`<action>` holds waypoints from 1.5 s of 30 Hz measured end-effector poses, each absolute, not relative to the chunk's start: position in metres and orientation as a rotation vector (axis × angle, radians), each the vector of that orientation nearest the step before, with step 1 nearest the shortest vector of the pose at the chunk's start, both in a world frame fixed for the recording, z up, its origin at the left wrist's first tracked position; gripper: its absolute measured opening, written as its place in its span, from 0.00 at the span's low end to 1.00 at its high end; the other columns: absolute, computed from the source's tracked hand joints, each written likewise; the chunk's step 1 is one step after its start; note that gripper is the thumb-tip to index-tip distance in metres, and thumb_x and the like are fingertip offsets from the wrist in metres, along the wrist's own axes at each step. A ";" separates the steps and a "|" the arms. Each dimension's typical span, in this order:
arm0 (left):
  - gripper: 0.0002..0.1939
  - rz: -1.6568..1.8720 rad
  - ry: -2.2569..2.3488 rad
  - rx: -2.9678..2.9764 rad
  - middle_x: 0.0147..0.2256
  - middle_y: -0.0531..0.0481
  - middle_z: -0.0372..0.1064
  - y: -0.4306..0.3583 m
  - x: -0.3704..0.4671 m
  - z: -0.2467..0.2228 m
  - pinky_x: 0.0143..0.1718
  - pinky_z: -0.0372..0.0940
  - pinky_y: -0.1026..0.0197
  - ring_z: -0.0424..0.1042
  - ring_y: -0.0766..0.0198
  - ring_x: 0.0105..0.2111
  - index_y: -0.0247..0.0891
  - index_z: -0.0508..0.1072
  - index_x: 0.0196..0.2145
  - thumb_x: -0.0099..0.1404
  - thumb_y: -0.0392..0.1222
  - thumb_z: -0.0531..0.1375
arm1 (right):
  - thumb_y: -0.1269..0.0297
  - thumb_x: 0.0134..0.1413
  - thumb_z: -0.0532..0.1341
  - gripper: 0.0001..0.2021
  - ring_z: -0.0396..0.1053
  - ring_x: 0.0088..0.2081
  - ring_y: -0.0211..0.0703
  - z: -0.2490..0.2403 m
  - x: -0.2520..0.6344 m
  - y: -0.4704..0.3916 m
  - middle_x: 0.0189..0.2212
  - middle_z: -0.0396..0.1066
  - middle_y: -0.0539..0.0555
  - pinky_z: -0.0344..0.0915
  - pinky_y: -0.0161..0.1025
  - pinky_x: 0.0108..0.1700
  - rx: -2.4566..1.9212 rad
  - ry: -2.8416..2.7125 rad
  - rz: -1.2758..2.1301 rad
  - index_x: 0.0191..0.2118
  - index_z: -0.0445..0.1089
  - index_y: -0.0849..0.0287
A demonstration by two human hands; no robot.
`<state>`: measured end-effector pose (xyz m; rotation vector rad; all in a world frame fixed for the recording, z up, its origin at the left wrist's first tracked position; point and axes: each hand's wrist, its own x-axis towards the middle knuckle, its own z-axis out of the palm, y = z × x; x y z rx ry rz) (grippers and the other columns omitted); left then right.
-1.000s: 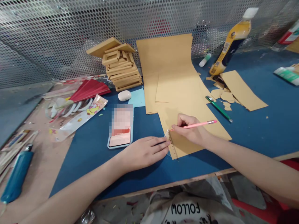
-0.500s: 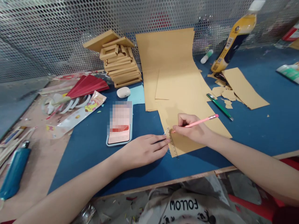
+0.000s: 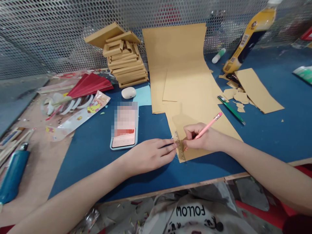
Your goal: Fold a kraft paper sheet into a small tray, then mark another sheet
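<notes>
My right hand [image 3: 203, 138] is closed around a pink pencil [image 3: 207, 126], its eraser end slanting up to the right. The pencil's tip is low, beside a clear ruler [image 3: 179, 149] lying along the left edge of a tan paper sheet [image 3: 207, 113]. My left hand [image 3: 154, 154] lies flat with fingers stretched out, their tips pressing on the ruler from the left. Part of the ruler is hidden under those fingertips. A phone [image 3: 123, 138] in a pale blue case lies to the left of the sheet.
A stack of folded cardboard pieces [image 3: 128, 70] stands at the back, near a white earbud case [image 3: 128, 93]. To the right lie a green cutter knife [image 3: 231, 110], paper scraps [image 3: 241, 97] and a tilted-looking drink bottle [image 3: 248, 39]. A red folded fan [image 3: 91, 85] lies left.
My right hand has moved the pencil tip down along the ruler towards me, and the pencil stands steeper. My left hand stays on the ruler. The camera view has shifted slightly.
</notes>
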<state>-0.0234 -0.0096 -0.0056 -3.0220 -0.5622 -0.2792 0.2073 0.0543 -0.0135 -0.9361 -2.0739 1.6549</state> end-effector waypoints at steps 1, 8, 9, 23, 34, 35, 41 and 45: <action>0.14 -0.282 -0.563 -3.023 0.51 0.39 0.69 -0.010 -0.023 -0.005 0.50 0.69 0.53 0.64 0.53 0.56 0.29 0.70 0.47 0.71 0.30 0.47 | 0.69 0.45 0.63 0.17 0.47 0.18 0.28 -0.013 0.207 0.054 0.15 0.52 0.41 0.43 0.29 0.18 -0.914 -2.067 1.697 0.19 0.51 0.58; 0.13 -0.305 -0.556 -3.027 0.48 0.39 0.71 -0.009 -0.023 -0.006 0.50 0.69 0.52 0.65 0.53 0.55 0.29 0.70 0.46 0.70 0.29 0.47 | 0.73 0.44 0.62 0.15 0.45 0.18 0.27 -0.003 0.207 0.053 0.15 0.50 0.40 0.42 0.29 0.18 -0.865 -2.170 1.766 0.19 0.53 0.59; 0.13 -0.306 -0.554 -3.026 0.48 0.39 0.71 -0.009 -0.023 -0.006 0.50 0.69 0.52 0.66 0.53 0.55 0.29 0.70 0.46 0.70 0.29 0.47 | 0.73 0.44 0.62 0.15 0.45 0.18 0.27 -0.002 0.207 0.052 0.14 0.50 0.40 0.42 0.29 0.18 -0.864 -2.176 1.771 0.19 0.53 0.59; 0.13 -0.417 -0.529 -2.946 0.48 0.39 0.71 -0.010 -0.022 -0.009 0.45 0.71 0.54 0.68 0.52 0.52 0.28 0.71 0.43 0.70 0.29 0.47 | 0.69 0.46 0.64 0.13 0.65 0.20 0.34 -0.002 0.210 0.051 0.14 0.64 0.44 0.56 0.29 0.20 -0.828 -2.010 2.025 0.21 0.58 0.58; 0.14 -0.561 -0.586 -2.876 0.45 0.38 0.73 -0.012 -0.028 0.004 0.47 0.70 0.56 0.70 0.55 0.50 0.26 0.69 0.47 0.70 0.29 0.47 | 0.61 0.52 0.50 0.15 0.72 0.38 0.51 0.011 0.217 0.072 0.35 0.74 0.62 0.67 0.47 0.41 -1.025 -1.319 2.302 0.23 0.69 0.61; 0.14 -0.556 -0.575 -2.880 0.44 0.38 0.73 -0.012 -0.027 0.004 0.47 0.70 0.56 0.71 0.56 0.50 0.26 0.70 0.47 0.70 0.29 0.48 | 0.62 0.52 0.50 0.14 0.71 0.41 0.51 0.010 0.218 0.073 0.37 0.73 0.61 0.67 0.49 0.44 -1.081 -1.333 2.087 0.25 0.69 0.60; 0.14 -0.520 -0.581 -2.869 0.46 0.37 0.72 -0.012 -0.025 0.002 0.46 0.70 0.55 0.70 0.55 0.50 0.25 0.69 0.48 0.70 0.29 0.48 | 0.64 0.55 0.45 0.13 0.67 0.42 0.47 0.010 0.229 0.085 0.37 0.68 0.56 0.64 0.44 0.44 -0.954 -1.337 1.044 0.26 0.65 0.56; 0.15 -0.490 -0.578 -2.861 0.47 0.36 0.71 -0.013 -0.026 0.000 0.49 0.69 0.55 0.68 0.55 0.53 0.24 0.67 0.50 0.70 0.30 0.47 | 0.57 0.61 0.44 0.17 0.52 0.17 0.37 0.010 0.233 0.086 0.15 0.55 0.47 0.53 0.36 0.22 -0.996 -1.388 1.230 0.29 0.64 0.56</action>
